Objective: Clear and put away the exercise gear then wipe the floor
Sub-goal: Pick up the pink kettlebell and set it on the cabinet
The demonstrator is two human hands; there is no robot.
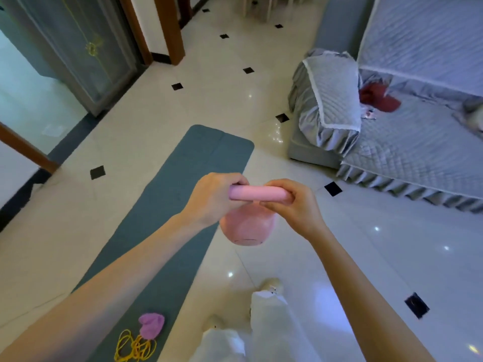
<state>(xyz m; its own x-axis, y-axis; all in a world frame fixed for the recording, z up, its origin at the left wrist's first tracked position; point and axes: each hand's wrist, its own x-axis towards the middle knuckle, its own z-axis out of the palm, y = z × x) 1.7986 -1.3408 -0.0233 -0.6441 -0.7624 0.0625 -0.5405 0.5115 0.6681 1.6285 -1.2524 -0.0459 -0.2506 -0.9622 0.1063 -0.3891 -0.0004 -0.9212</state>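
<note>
A pink kettlebell hangs in the air above the floor, at the right edge of the teal exercise mat. My left hand grips the left end of its handle and my right hand grips the right end. The mat lies flat on the tiled floor, running from the near left toward the middle. On its near end lie a small purple item and a coiled yellow rope.
A grey quilted sofa with a padded arm stands at the right, a dark red cloth on its seat. Glossy white floor tiles surround the mat. Glass doors and wooden door frames line the left and far side. My legs are below.
</note>
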